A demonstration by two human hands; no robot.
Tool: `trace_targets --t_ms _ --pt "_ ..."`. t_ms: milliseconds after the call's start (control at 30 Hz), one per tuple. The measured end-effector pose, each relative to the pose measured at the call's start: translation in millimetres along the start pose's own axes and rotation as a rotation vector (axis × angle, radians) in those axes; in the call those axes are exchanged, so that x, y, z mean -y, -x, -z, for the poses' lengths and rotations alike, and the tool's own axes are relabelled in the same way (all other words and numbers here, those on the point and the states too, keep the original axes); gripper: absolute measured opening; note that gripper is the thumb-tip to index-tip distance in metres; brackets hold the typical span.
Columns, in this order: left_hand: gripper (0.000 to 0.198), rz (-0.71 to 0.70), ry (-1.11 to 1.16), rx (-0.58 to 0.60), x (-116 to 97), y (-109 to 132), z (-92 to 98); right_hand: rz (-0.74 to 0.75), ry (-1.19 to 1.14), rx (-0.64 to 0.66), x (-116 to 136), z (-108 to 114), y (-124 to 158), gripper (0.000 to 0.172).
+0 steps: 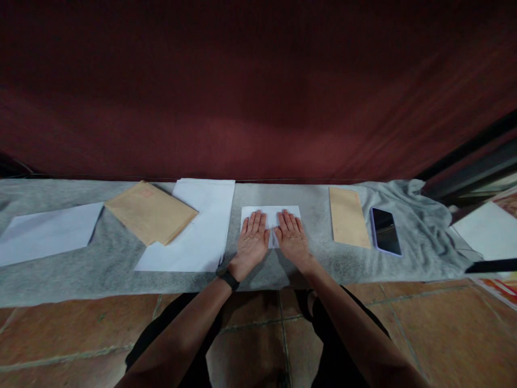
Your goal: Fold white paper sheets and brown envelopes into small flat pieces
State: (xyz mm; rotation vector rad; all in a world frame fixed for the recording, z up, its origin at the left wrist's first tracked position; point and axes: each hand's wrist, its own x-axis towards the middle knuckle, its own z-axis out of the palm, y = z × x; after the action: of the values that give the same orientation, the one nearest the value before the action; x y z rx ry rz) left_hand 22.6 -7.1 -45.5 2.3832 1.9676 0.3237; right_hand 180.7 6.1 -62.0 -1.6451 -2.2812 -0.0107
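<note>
Head view, taken from near to far: on the wearer's side of the white paper pile (205,223), the tiled floor (440,328) is seen, and a dark wristband (229,279) is worn on the left arm. On the cloth-covered table (317,196), just right of the pile, a smaller white sheet (273,210) is largely covered by two hands. The left hand (253,236) and the right hand (293,236) are laid flat on it, palms down, with fingers stretched forward and thumbs turned inward; nothing is pinched. Whether the sheet is folded cannot be told. It is judged to be very light, thin and pliable, probably slid with ease over the cloth and quickly creased if tugged. Little force should be needed; it is best taken by its far corners, which are left bare by the fingertips. Brown envelopes (150,213) are laid partly over the pile's left side; a single brown envelope (349,218) and a phone (386,230) are placed well to its right. Beyond the pile, a dark red backdrop (258,102) is seen.
</note>
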Motion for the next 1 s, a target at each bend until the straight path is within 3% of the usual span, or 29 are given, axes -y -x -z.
trace_targets --t_ms 333,667,1000 --pt "0.059 0.086 -0.013 -0.007 18.4 0.3 6.4 -0.078 0.051 -0.006 -15.2 5.5 2.4 0.054" --pt "0.057 -0.02 0.044 0.008 -6.1 0.1 2.6 0.03 0.004 0.05 7.1 9.0 -0.9 0.054" --pt "0.057 -0.014 0.028 0.003 4.6 -3.3 3.6 -0.043 0.02 0.076 -5.8 10.3 2.3 0.054"
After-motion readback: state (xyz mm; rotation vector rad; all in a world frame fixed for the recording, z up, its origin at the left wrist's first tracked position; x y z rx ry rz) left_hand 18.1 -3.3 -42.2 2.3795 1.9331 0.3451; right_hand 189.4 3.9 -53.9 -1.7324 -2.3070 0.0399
